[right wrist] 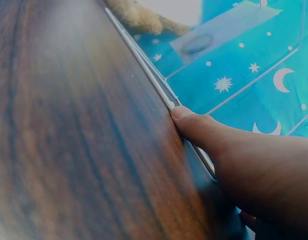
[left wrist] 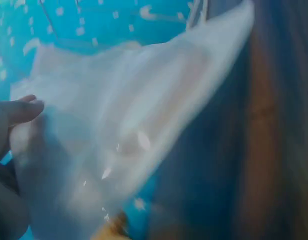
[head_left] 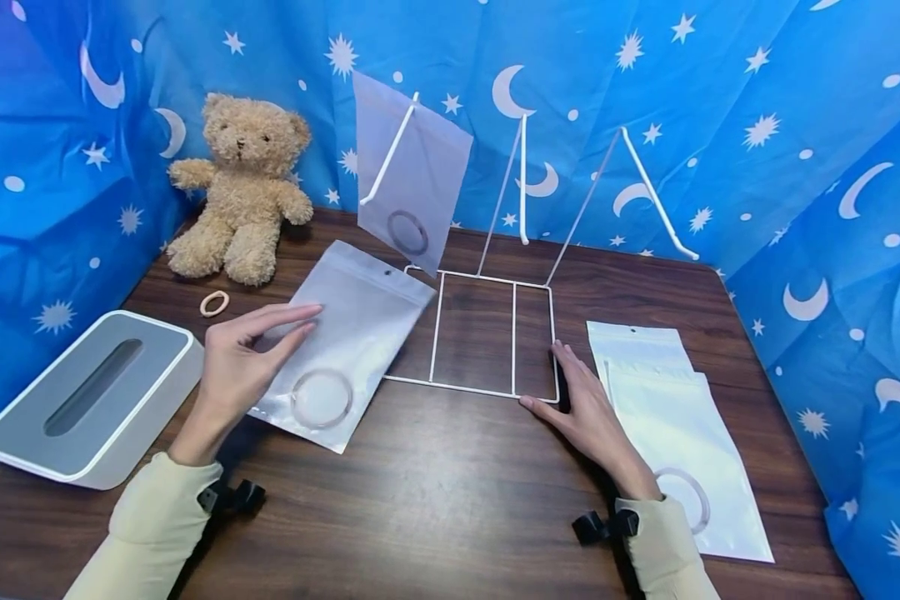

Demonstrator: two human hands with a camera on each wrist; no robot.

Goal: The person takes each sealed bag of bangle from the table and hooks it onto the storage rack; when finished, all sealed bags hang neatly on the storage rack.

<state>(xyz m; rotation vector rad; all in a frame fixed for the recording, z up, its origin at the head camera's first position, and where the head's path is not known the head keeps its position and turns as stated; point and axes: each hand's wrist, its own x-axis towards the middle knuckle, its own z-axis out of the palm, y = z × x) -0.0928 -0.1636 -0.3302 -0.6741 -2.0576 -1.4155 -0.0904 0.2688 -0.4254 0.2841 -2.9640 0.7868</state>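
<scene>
My left hand (head_left: 243,358) pinches the left edge of a translucent zip bag (head_left: 345,325) between thumb and fingers. Inside that bag lies a ring-shaped bangle (head_left: 321,398), and a small hang hole shows near its top edge. The bag is tilted and overlaps the left part of a white wire display rack (head_left: 472,387). At the rack's front right corner, my right hand (head_left: 588,412) holds the base, thumb on the front bar and fingers along the side bar. A similar bag (head_left: 427,158) with a bangle hangs on the rack's left prong (head_left: 390,150).
More bags with a bangle (head_left: 682,442) lie on the table to the right. The middle prong (head_left: 523,179) and right prong (head_left: 660,196) carry nothing. A tissue box (head_left: 150,400), a small beige ring (head_left: 214,303) and a teddy bear (head_left: 247,183) stand or lie on the left.
</scene>
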